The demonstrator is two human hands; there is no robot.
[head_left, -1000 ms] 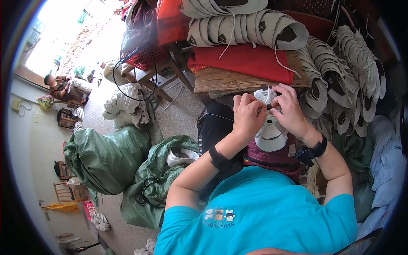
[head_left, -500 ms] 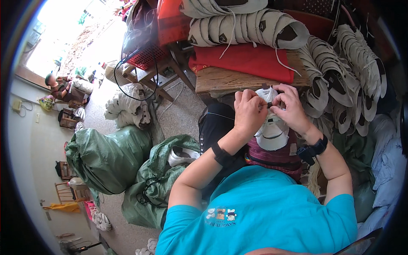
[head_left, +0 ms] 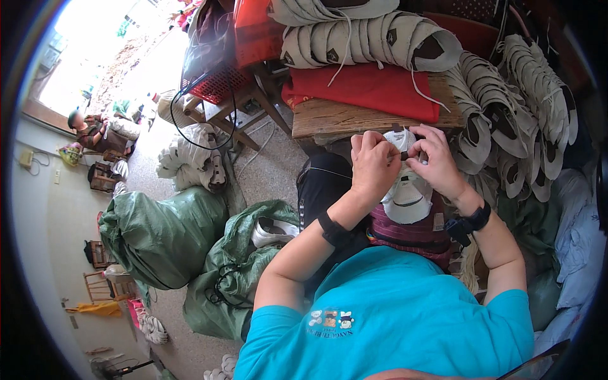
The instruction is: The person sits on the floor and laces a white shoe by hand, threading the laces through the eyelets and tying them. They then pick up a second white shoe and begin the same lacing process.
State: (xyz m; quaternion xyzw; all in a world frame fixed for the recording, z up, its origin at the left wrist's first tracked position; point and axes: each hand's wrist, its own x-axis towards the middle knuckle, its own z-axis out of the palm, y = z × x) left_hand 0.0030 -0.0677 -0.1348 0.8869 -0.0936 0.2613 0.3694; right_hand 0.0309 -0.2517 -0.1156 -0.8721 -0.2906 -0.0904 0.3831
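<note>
A white shoe upper [head_left: 407, 204] rests over my lap, against the front edge of a wooden bench. My left hand [head_left: 373, 166] is closed in a pinch at the middle of the upper, its fingertips curled inward. Facing it, my right hand [head_left: 438, 163] pinches at the same spot with thumb and forefinger. Between the fingertips shows a small dark piece on the upper; its exact kind is too small to tell. A thin pale thread or lace stretches to the left of my left hand, over my dark trouser knee [head_left: 323, 187]. The fingers partly hide the upper's middle.
Stacked shoe uppers [head_left: 370, 44] lie on red cloth [head_left: 364, 95] atop the wooden bench [head_left: 342, 121]. More uppers [head_left: 538, 107] hang at the right. Green sacks [head_left: 161, 234] stand at the left, beside a wooden stool [head_left: 244, 114]. Another person [head_left: 88, 126] sits far left.
Both hands stay at the same place on the upper, with only a slight shift of the fingers. The whole view has moved a little.
</note>
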